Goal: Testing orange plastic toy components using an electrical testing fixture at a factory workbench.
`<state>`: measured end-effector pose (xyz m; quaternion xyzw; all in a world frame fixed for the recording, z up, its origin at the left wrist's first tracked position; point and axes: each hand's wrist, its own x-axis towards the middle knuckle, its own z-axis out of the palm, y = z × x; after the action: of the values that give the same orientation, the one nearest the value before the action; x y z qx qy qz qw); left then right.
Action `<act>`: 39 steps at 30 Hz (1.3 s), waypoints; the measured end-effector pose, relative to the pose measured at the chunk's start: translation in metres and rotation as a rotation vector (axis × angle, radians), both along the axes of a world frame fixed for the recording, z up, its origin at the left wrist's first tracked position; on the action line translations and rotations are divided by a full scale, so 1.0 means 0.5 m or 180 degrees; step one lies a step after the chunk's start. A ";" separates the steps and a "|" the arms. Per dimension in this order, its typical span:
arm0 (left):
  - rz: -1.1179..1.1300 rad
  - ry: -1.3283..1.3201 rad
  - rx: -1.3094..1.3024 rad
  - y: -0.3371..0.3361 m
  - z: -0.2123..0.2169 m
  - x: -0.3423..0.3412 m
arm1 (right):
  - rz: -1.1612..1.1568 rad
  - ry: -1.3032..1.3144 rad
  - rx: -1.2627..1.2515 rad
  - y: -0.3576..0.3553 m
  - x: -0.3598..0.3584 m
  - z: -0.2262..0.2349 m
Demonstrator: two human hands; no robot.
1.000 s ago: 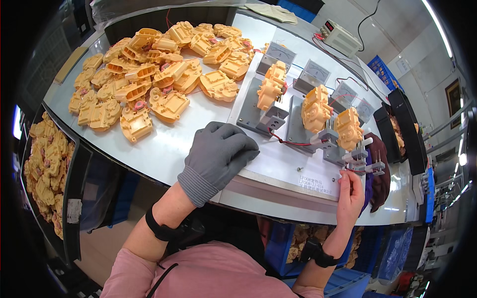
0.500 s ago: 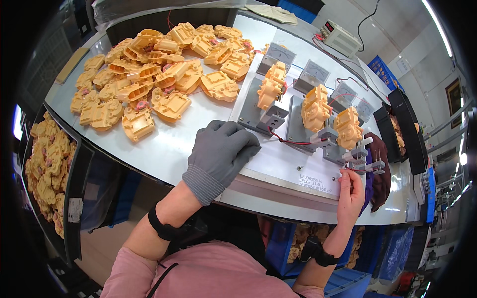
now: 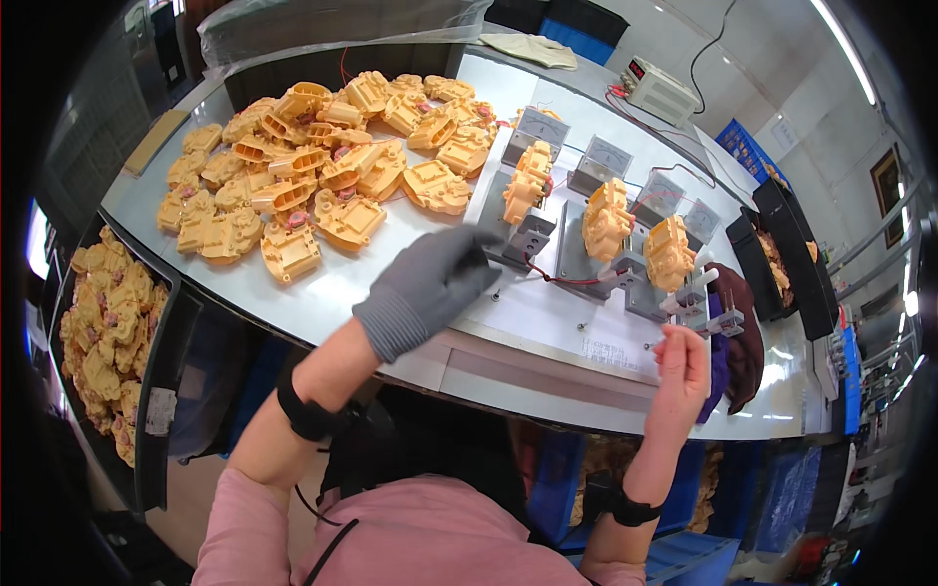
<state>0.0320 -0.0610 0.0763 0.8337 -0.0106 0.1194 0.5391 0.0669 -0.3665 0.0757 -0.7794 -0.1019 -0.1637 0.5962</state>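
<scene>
My left hand (image 3: 427, 288), in a grey knit glove, hovers by the front of the leftmost test fixture (image 3: 528, 237). Its fingertips are smeared by motion, so their grip is unclear. A yellow plastic gearbox housing (image 3: 528, 183) stands upright on that fixture. Two more housings, a middle one (image 3: 608, 221) and a right one (image 3: 669, 254), sit on neighbouring fixtures. My bare right hand (image 3: 679, 369) is just below the rightmost clamp (image 3: 699, 305), fingers curled with the tips together; anything between them is too small to make out.
Many yellow housings (image 3: 352, 219) lie piled on the left of the table, and more fill a black bin (image 3: 156, 391) beside it. Analog meters (image 3: 598, 162) stand behind the fixtures. A power supply (image 3: 661, 90) sits at the back; dark cloth (image 3: 740, 337) lies right.
The view has shifted slightly. My left hand has moved up toward the leftmost fixture. My right hand has drawn a little away from the rightmost clamp, its fingers more curled.
</scene>
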 end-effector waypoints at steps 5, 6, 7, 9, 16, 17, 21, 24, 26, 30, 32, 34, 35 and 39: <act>-0.0045 -0.0407 0.0369 0.045 0.092 0.089 | 0.1411 -0.0024 0.0137 0.154 0.007 0.006; -0.0023 0.0009 0.0378 0.035 0.106 0.112 | 0.1513 -0.0012 0.0236 0.185 0.017 0.006; -0.0059 0.0309 0.0322 0.036 0.126 0.135 | 0.1616 -0.0031 0.0353 0.216 0.026 0.006; -0.0159 0.0774 0.0546 0.028 0.154 0.176 | 0.1808 -0.0071 0.0384 0.260 0.033 0.000; -0.0365 0.1369 0.0579 -0.005 0.165 0.244 | 0.1721 -0.0307 0.0309 0.273 0.029 -0.015; -0.0179 0.1355 0.0576 -0.008 0.162 0.251 | 0.1762 -0.0471 0.0421 0.272 0.027 -0.015; 0.0031 0.1309 0.1342 -0.008 0.149 0.265 | 0.1676 -0.0730 0.0393 0.274 0.029 -0.013; 0.0179 0.1013 0.1986 -0.015 0.155 0.268 | 0.1586 -0.0836 0.0434 0.275 0.026 -0.016; 0.0597 0.0380 0.2443 -0.027 0.175 0.256 | 0.1579 -0.0712 0.0425 0.274 0.025 -0.018; 0.0031 -0.0468 0.1206 -0.020 0.286 0.178 | 0.1663 -0.0741 0.0350 0.258 0.022 -0.011; -0.0677 -0.0738 0.1058 -0.037 0.313 0.106 | 0.1664 -0.0135 0.0763 0.232 0.007 0.001; -0.1238 -0.0835 0.1192 -0.079 0.292 0.037 | 0.1849 0.0169 0.1295 0.182 -0.012 0.018; -0.1300 -0.0475 0.0833 -0.106 0.266 -0.003 | 0.2170 0.0066 0.1624 0.149 -0.030 0.025; -0.1784 -0.0689 0.0967 -0.213 0.173 -0.081 | 0.2489 0.0588 0.1455 -0.008 -0.098 0.053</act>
<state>-0.0083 -0.1675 0.1629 0.8516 -0.3142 0.0514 0.4163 0.0178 -0.3706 0.1022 -0.5422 -0.2960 0.1253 0.7763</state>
